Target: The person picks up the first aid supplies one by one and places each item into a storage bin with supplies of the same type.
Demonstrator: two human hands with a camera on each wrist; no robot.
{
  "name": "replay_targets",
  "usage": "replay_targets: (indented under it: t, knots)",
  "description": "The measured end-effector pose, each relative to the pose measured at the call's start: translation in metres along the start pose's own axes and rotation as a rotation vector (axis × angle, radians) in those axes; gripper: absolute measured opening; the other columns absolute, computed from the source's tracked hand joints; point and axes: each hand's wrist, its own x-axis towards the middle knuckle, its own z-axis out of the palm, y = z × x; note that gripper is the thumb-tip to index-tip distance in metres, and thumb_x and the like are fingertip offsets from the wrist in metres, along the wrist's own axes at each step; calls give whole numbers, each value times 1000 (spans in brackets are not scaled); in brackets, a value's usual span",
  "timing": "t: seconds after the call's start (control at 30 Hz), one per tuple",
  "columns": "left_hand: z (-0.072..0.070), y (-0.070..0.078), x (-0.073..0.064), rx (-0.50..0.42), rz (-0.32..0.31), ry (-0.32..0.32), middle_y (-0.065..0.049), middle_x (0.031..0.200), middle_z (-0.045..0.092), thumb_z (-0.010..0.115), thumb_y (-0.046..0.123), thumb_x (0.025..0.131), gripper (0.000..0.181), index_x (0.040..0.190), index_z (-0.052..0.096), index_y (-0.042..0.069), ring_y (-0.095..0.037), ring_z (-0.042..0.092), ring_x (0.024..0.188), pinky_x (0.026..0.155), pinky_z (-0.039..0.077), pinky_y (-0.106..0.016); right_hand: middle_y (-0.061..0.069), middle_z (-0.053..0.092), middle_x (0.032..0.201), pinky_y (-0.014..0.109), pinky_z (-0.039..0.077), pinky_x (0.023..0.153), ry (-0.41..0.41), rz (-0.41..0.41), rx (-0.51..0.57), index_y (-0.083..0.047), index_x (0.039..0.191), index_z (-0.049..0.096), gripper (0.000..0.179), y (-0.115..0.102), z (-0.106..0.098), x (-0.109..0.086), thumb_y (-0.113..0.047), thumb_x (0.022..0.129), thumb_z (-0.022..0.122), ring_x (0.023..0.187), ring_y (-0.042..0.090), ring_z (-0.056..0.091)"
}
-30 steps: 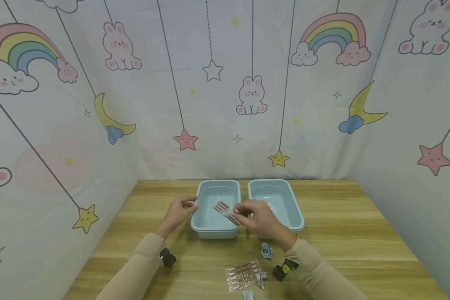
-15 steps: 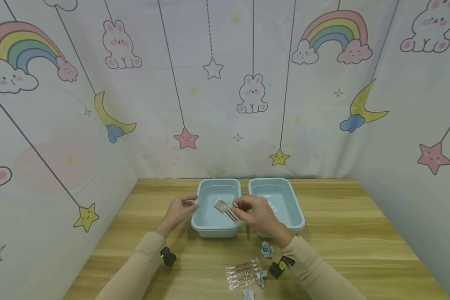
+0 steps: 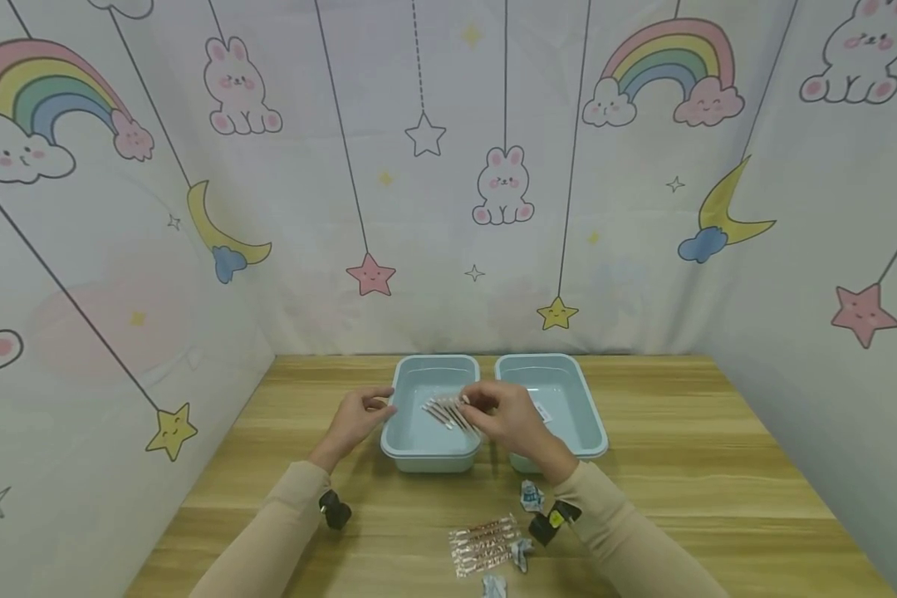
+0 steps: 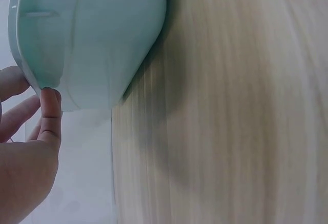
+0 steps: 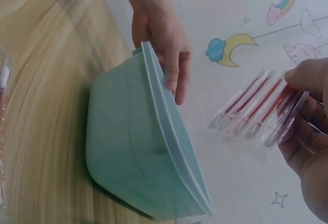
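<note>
My right hand [image 3: 504, 415] pinches one end of a clear-wrapped strip of iodine cotton swabs [image 3: 444, 412]. The strip hangs over the left blue plastic basin [image 3: 429, 455], above its rim in the right wrist view. Dark red sticks and white tips show through the wrapping of the swabs [image 5: 256, 106]. On the far side, my left hand [image 3: 355, 425] grips the same basin by its left rim. Thumb and fingers of that left hand [image 4: 31, 147] lie on either side of the rim. Part of the strip is hidden behind the right fingers.
A second blue basin [image 3: 592, 415] stands just right of the first, with a small white label inside. Another swab strip [image 3: 484, 546] lies on the wooden table [image 3: 680, 498]. Crumpled wrapper-like pieces lie near it, one [image 3: 531, 496] below the right basin.
My right hand has shifted slightly left and up with the swab strip, whose sticks now fan out a little. The left hand stays on the rim.
</note>
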Motion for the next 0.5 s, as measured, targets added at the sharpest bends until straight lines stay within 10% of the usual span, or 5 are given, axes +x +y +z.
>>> replay_targets:
  t: [0.5]
  knots:
    - [0,0,0,0,-15,-3,-16,112,70,73,11,87,40,125,65,4,-22,66,93,74,56,-31,-3,70,85,22,55,61,10,41,34,-11,97,71,9,8,2,5,-13,88,72,72,3,63]
